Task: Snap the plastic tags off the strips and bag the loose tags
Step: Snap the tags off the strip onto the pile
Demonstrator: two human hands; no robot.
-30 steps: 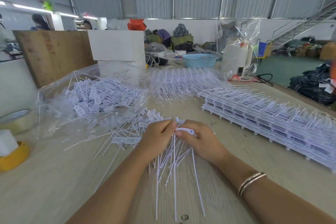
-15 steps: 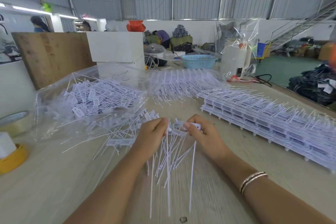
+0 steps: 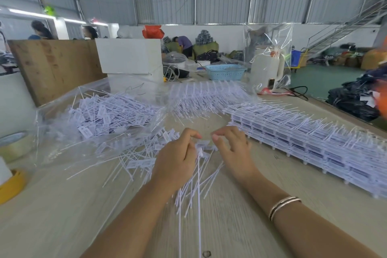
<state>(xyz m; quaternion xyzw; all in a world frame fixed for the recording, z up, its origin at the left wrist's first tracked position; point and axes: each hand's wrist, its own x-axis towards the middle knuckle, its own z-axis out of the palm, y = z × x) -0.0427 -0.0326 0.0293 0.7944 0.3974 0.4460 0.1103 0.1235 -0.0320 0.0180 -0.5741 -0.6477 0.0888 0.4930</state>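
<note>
Now right hand (image 3: 231, 148) has released the tags (image 3: 201, 153).

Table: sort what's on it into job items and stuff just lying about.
Job items: left hand gripping a bunch of tags; right hand, holding nothing; stacked strips; clear bag of loose tags.

Lying about: tape roll, blue basket, white box, kettle.
</note>
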